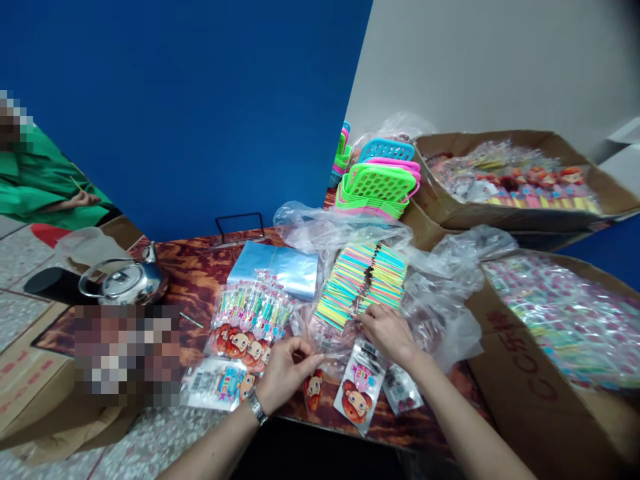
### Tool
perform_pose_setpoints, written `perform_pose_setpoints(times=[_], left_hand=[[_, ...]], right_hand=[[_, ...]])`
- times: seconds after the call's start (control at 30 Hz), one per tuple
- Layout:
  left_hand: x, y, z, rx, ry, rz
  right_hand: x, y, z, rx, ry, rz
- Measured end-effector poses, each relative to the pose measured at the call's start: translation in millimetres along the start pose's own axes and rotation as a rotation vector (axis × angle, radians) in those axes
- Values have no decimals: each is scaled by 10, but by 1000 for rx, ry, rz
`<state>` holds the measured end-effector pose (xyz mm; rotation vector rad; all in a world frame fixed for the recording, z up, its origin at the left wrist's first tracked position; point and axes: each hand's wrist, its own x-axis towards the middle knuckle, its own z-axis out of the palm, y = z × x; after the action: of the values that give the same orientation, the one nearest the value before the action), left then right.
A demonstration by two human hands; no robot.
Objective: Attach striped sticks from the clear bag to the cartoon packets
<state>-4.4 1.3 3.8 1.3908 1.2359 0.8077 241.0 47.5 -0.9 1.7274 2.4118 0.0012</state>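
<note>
One bare right hand [387, 333], fingers bent, is at the near edge of bright sticks [343, 283]; whether it grips any, I cannot tell. The left hand [287, 370] is half closed, thumb just beside a printed packet [313, 390], its grip unclear. A light fingertip pinch should best keep the sticks orderly. Just beyond the right hand, they lie in two rows, long axes roughly crosswise, dark ends facing inward. Farther out, beyond the left hand, blue film [275, 267] lies on the counter [187, 267].
</note>
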Motion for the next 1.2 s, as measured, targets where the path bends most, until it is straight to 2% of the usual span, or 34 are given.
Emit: perform_pose_setpoints(times=[0.43, 0.63, 0.83, 1.03, 1.2], left_hand=[[0, 62, 16, -89, 10, -27], [0, 96, 80, -121, -2, -36], [-19, 109, 110, -102, -8, -48], [-19, 56, 88, -108, -11, -49], [-20, 62, 103, -109, -18, -48]], right_hand=[[54, 0, -32, 16, 59, 27], [383, 13, -96, -26, 240, 155], [747, -53, -56, -99, 252, 164], [844, -85, 50, -131, 250, 107], [898, -93, 46, -132, 249, 79]])
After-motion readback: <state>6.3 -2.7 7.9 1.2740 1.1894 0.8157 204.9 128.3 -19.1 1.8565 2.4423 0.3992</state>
